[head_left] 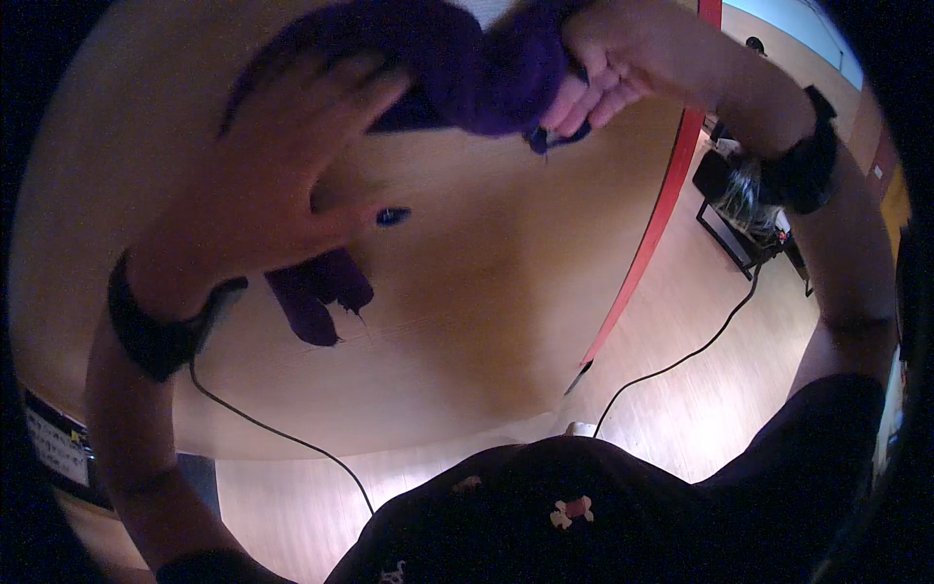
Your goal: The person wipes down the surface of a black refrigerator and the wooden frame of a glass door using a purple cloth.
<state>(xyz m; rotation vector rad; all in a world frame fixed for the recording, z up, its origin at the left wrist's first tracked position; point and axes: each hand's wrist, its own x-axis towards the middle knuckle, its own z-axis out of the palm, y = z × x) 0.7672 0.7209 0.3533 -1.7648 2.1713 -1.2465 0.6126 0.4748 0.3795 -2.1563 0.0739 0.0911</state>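
Head view. My left hand (277, 185): fingers spread flat, palm open, pressed against the purple cloth (457, 68), closed on nothing. My right hand (608, 68): fingers curled shut, pinching a bunched fold of the cloth at the top of the frame. Cloth: raised above the wooden table (467, 292), stretched between both hands, one end hanging below my left palm. Black bands on both wrists; a cable (282, 438) runs from the left one. Red table edge (647, 243) at right; wood floor (700, 389) beyond.
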